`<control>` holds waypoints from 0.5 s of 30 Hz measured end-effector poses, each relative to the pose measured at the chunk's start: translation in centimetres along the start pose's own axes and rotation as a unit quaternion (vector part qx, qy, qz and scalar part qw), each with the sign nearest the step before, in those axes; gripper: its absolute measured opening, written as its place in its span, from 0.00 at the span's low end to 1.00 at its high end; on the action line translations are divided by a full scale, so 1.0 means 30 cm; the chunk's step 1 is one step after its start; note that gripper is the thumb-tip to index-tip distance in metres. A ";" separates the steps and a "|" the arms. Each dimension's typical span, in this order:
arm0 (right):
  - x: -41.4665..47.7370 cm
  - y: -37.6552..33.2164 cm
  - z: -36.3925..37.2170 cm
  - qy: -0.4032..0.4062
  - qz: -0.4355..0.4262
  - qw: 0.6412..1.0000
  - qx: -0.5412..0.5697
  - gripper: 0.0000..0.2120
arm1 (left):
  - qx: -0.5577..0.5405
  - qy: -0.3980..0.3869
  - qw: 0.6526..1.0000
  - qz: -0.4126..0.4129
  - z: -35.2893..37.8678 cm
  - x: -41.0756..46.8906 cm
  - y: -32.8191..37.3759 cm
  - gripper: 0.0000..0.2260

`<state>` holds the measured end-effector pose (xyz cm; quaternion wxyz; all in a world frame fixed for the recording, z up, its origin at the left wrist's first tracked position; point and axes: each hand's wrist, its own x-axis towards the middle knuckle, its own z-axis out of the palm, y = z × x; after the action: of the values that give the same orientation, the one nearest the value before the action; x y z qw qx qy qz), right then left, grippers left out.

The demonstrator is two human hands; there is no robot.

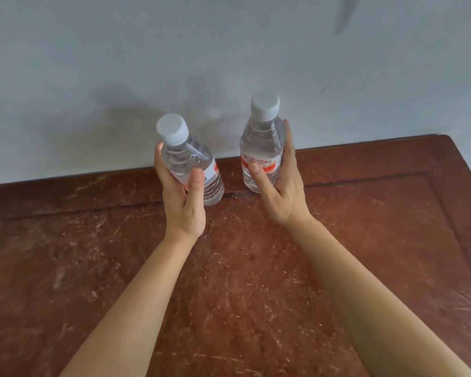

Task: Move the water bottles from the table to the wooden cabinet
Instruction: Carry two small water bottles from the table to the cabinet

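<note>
While each grip is holding one bottle, the person is working at either the lift or the set-down, and the view is not settling which. The left grip (182,205) is wrapping round the lower body of the left bottle (193,156), thumb lying across the front and fingers curling behind. This bottle is leaning with its cap toward the left, and its base seems to be hanging just above the wooden top (256,281). The right grip (282,191) is clasping the right bottle (261,142) at its red label, thumb in front and fingers along the far side. That bottle is standing nearly upright with its base at the groove near the wall (147,63), and I cannot tell whether it is touching the wood. Both caps are sitting on. The scratched red-brown top with its framed panel is reading to me as the cabinet, so I am judging this as the set-down; if it is the table, this is the lift. For a set-down, the next move is calling for righting the left bottle so its base is meeting the wood flat. It is also calling for loosening each grip only once its bottle is standing alone.
</note>
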<state>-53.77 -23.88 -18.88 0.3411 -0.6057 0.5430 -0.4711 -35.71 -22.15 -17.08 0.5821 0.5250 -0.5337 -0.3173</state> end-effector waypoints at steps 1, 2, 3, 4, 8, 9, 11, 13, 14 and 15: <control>0.002 0.005 0.001 0.002 -0.003 1.000 -0.004 0.39 | 0.000 0.002 1.000 0.005 0.003 -0.001 -0.003 0.40; 0.003 0.001 -0.002 0.001 -0.003 1.000 -0.007 0.38 | -0.001 0.003 1.000 0.003 0.005 0.001 0.002 0.40; 0.003 -0.002 -0.004 0.002 -0.004 1.000 -0.011 0.36 | -0.001 0.008 1.000 -0.002 0.004 0.003 0.010 0.40; 0.001 -0.013 -0.005 0.004 -0.003 1.000 -0.014 0.36 | 0.000 0.010 1.000 -0.005 -0.001 0.007 0.019 0.41; -0.058 -0.045 0.009 0.012 0.046 0.998 -0.034 0.40 | 0.007 0.003 0.999 -0.038 -0.023 -0.032 0.072 0.42; -0.088 -0.047 0.014 0.018 0.055 0.998 -0.037 0.40 | 0.018 0.002 0.999 -0.036 -0.031 -0.053 0.077 0.40; -0.172 -0.064 0.016 0.027 0.059 0.997 -0.045 0.39 | 0.033 -0.007 0.999 -0.029 -0.056 -0.119 0.094 0.35; -0.257 -0.092 0.014 0.030 0.062 0.997 -0.047 0.35 | 0.032 -0.018 0.999 -0.034 -0.091 -0.194 0.117 0.32; -0.296 -0.110 0.014 0.034 0.064 0.996 -0.045 0.34 | 0.029 -0.026 0.999 -0.036 -0.110 -0.229 0.124 0.32; -0.339 -0.128 0.015 0.040 0.067 0.996 -0.044 0.33 | 0.025 -0.034 0.998 -0.038 -0.133 -0.266 0.129 0.33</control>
<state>-51.71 -13.30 -17.53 0.3229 -0.5628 0.6157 -0.4471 -34.46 -12.70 -15.23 0.5374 0.5482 -0.5409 -0.3437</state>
